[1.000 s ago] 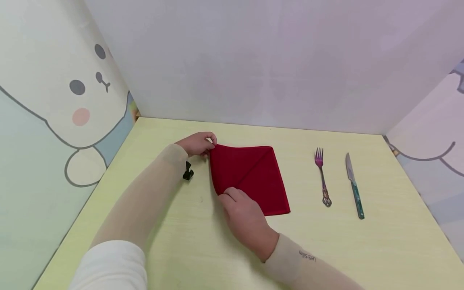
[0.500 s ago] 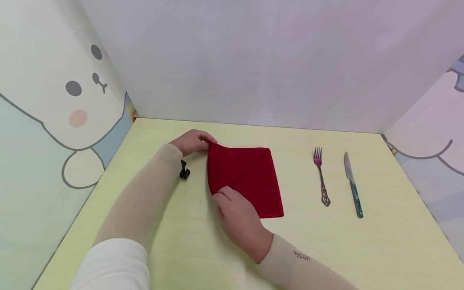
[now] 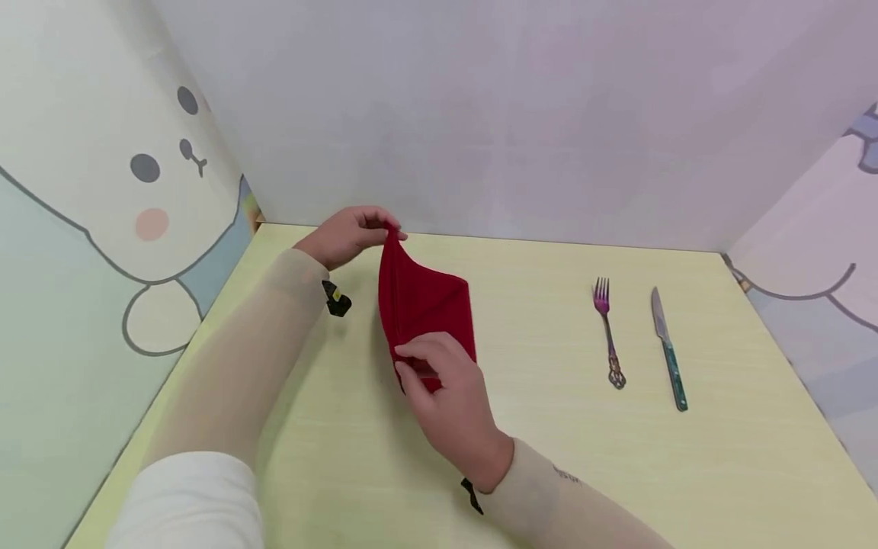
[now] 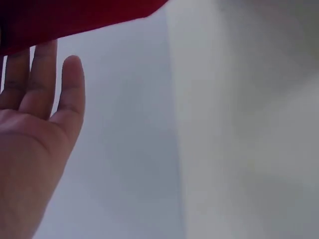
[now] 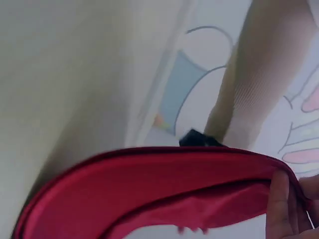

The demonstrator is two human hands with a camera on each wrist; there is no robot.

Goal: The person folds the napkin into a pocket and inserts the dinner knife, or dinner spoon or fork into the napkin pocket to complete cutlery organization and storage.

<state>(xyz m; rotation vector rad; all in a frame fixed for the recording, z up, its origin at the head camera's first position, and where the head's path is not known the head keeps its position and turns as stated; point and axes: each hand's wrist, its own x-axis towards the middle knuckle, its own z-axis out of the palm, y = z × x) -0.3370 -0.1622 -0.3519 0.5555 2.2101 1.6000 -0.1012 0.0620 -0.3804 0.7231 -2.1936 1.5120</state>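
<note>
A folded red cloth napkin [image 3: 428, 293] is raised along its left side, with its right part lower, near the table. At its upper left corner my left hand [image 3: 350, 235] pinches the cloth and holds it up. Several fingers of that left hand [image 4: 42, 114] show below the red cloth in the left wrist view. My right hand [image 3: 453, 393] pinches the napkin's lower left edge between thumb and forefinger, the two tips slightly apart. In the right wrist view the napkin [image 5: 149, 179] hangs in a curve, its layers parted.
A fork [image 3: 608, 332] with purplish tines and a knife [image 3: 668, 347] with a green handle lie on the pale yellow table [image 3: 549, 457], right of the napkin. A grey-white wall [image 3: 480, 114] stands behind; printed cartoon panels flank both sides.
My left hand has risen and moved away with the napkin's upper left corner. The napkin has shifted left and stands more upright. My right hand's thumb now shows at the edge.
</note>
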